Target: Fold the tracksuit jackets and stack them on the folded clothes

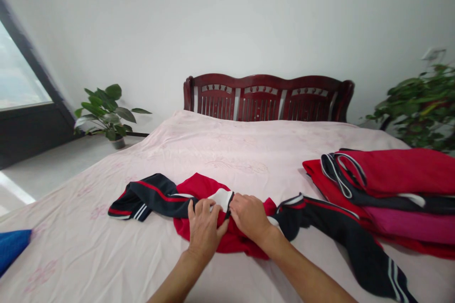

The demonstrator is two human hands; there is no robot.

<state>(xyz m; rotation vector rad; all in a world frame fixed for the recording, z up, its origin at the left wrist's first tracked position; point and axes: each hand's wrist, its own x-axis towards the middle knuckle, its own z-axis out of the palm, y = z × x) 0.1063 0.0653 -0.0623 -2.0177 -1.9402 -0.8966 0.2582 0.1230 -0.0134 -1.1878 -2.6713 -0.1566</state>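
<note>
A red jacket [234,241] with white panels and navy sleeves lies bunched on the pale pink bedspread. One striped navy sleeve [152,194] stretches left; the other sleeve [341,227] runs out to the right and down. My left hand [205,227] has its fingers curled on the white fabric and grips the jacket near its middle. Beside it, my right hand [249,215] is closed on the dark edge of that white part. What lies under the right fingertips is hidden.
Folded red, navy and magenta clothes are stacked [401,194] at the right, touching the right sleeve. A blue item [14,248] sits at the left edge. Behind the bed [227,144] is a dark red wooden headboard [268,97]. Potted plants [110,109] stand on both sides.
</note>
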